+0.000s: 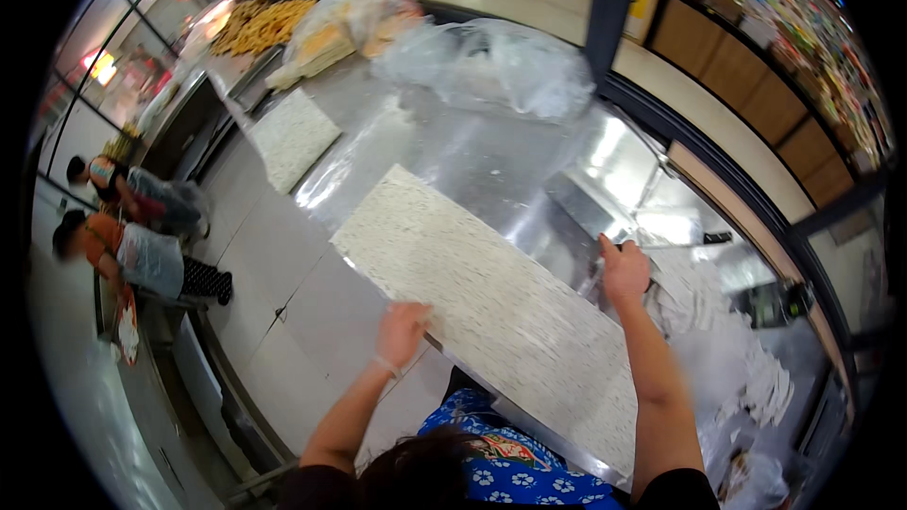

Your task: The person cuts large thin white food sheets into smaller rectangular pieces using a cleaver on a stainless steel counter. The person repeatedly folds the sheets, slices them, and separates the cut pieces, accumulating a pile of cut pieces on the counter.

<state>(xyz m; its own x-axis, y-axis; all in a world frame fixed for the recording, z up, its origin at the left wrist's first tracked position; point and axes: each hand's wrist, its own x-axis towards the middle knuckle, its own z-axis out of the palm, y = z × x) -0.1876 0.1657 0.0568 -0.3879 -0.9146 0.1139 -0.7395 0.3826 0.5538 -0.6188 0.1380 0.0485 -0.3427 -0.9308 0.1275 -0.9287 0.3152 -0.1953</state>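
Observation:
A long, pale, dark-speckled sheet (482, 283) stretches along the near edge of a steel worktop (453, 134). My left hand (404, 331) is at the sheet's near edge; its fingers are blurred, and I cannot tell whether they grip it. Beyond the far side of the sheet, my right hand (626, 270) closes around a dark-handled tool, mostly hidden, with a shiny part showing to its left. A black-handled cleaver (716, 237) lies farther right, near a flat metal tray (584, 205). Layered white sheets (708, 297) sit beside my right forearm.
A smaller speckled board (296, 138) is at the worktop's left end. Clear plastic bags (489, 67) and a heap of yellow-brown food (266, 23) stand at the back. Dark-framed glass (602, 21) bounds the right side. Two people (152, 255) work at a counter on the left.

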